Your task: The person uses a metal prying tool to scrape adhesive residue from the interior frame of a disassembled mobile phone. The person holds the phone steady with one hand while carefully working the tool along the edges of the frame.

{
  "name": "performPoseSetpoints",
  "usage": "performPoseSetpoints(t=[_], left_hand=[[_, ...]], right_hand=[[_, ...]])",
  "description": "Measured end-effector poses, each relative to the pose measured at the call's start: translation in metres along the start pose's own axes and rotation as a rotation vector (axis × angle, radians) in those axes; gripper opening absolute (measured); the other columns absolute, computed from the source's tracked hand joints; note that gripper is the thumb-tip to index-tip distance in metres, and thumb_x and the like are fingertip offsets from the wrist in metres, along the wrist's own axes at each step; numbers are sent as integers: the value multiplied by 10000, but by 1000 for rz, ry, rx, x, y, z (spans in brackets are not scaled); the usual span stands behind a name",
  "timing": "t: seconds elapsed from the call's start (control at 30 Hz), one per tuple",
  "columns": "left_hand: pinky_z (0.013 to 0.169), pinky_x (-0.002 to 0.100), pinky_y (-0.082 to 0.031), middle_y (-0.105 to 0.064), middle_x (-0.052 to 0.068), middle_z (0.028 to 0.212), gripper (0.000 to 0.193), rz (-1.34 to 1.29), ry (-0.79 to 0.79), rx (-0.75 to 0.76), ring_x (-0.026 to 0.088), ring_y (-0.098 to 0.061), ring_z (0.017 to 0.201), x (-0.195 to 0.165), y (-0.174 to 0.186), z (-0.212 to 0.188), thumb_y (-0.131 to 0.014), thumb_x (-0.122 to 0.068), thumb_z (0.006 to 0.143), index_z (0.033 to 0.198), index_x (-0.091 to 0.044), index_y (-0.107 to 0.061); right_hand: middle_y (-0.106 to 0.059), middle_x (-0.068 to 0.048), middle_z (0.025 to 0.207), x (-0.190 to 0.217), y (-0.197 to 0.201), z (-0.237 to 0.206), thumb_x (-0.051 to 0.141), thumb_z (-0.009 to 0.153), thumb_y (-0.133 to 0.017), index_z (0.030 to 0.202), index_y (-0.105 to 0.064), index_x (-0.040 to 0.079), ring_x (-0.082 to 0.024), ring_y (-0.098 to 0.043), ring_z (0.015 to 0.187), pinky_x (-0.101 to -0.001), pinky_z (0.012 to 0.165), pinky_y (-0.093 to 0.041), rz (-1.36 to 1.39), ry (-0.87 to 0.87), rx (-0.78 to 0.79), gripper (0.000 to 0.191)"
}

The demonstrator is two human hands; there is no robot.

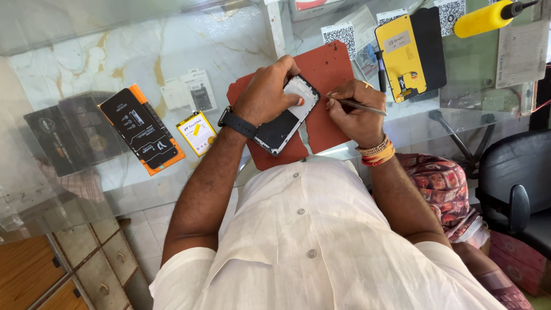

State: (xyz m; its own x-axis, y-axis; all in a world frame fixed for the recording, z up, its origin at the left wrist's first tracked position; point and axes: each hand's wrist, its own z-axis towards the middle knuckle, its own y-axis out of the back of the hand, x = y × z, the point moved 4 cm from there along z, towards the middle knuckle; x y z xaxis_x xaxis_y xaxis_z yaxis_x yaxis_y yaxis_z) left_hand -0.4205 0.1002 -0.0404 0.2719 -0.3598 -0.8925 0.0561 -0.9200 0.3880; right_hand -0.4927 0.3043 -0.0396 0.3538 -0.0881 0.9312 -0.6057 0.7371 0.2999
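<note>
The left hand [267, 92] presses an opened phone [287, 115] flat on a red mat [330, 69] on the glass table [143, 51], steadying it. The right hand [353, 112] pinches a thin metal tool [359, 105], its tip at the phone's edge.

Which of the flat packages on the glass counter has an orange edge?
The black package left of the left hand; the small one beside it is yellow and white.

Your phone [285, 116] is black with a white part, on a dark red mat [330, 69]. Your shirt [321, 241] is white. The box [143, 129] is black and orange, the screwdriver handle [485, 19] yellow.
</note>
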Motion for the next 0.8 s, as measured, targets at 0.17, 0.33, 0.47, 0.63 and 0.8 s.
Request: performPoseSetpoints(t=[0.17, 0.33, 0.47, 0.63, 0.8], left_hand=[[799, 398, -571, -750, 185, 992, 487, 13, 2, 11, 300, -748, 924, 1, 0, 0, -882, -95, 735, 1109, 32, -597], [806, 393, -578, -748, 190, 998, 478, 9, -14, 23, 297, -751, 930, 1, 0, 1, -883, -89, 739, 1102, 35, -599], [822, 383, -577, -757, 180, 1001, 470, 14, -31, 17, 294, -752, 958, -3, 1, 2, -886, -99, 735, 1090, 23, -602], [831, 390, -575, -750, 193, 1007, 470, -3, 8, 28, 309, -752, 964, -4, 2, -1, -870, -82, 739, 1099, 29, -590], [839, 400, -574, -750, 199, 1010, 462, 5, -11, 41, 314, -750, 974, -4, 2, 0, -873, -87, 742, 1088, 30, -589]], right_hand=[[-720, -157, 928, 4, -3, 0, -123, 864, -712, 919, -661, -82, -191, -726, 855, -283, 767, -598, -112, 44, 7, 85], [-735, -152, 960, -3, -6, 4, -118, 911, -717, 960, -663, -81, -177, -730, 872, -275, 785, -603, -6, -25, 16, 82], [-718, -129, 943, -7, -1, 5, -109, 938, -685, 939, -632, -65, -155, -734, 834, -275, 757, -623, 142, -55, 40, 69], [-715, -140, 925, -3, -2, 6, -123, 900, -699, 907, -626, -75, -167, -715, 810, -279, 726, -597, -19, -30, 34, 88], [-726, -140, 965, -8, -5, 7, -99, 952, -693, 962, -653, -82, -145, -722, 815, -272, 719, -608, 92, -140, 26, 45]])
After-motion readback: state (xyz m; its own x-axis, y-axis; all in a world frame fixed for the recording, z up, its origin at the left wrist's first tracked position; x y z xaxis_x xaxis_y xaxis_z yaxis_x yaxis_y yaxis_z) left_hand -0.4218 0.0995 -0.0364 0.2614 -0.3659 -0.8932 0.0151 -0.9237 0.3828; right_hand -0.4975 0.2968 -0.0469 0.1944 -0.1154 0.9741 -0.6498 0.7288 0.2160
